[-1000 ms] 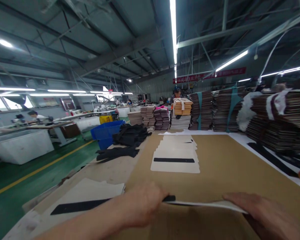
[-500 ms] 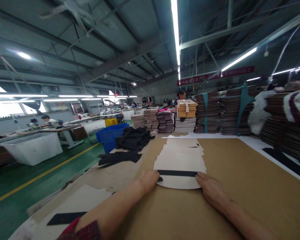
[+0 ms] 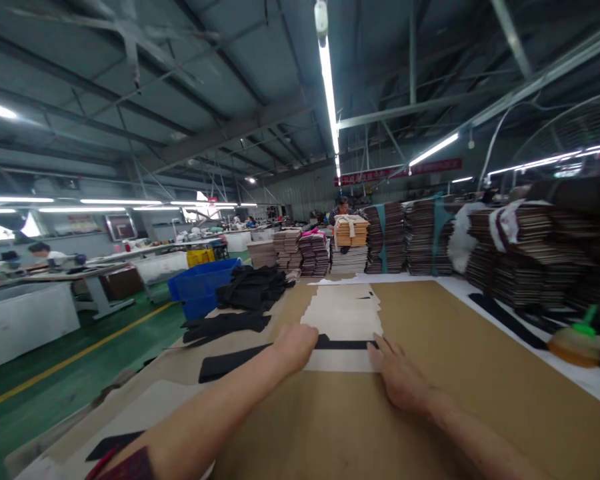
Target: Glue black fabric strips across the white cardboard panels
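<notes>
A stack of overlapping cream fabric panels (image 3: 337, 313) lies in front of me on the brown board. Across the nearest panel runs a narrow black strip (image 3: 350, 345). My left hand (image 3: 296, 348) is closed at the panel's left edge, gripping another black strip (image 3: 235, 362) that sticks out to the left and shows a tip on the right of the fist. At the right edge my right hand (image 3: 400, 375) lies with its fingers stretched out, their tips touching the end of the narrow strip.
Brown board (image 3: 430, 347) covers the table. Black fabric pieces (image 3: 253, 293) are heaped at the left beside a blue bin (image 3: 200, 283). More cream panels (image 3: 145, 407) lie near left. Stacked dark pieces (image 3: 427, 237) line the back. A bottle with a green top (image 3: 580, 343) stands right.
My left hand now has a second black strip in it, which was not there before. My right hand's fingers have spread out at the panel's edge. The view has swung right.
</notes>
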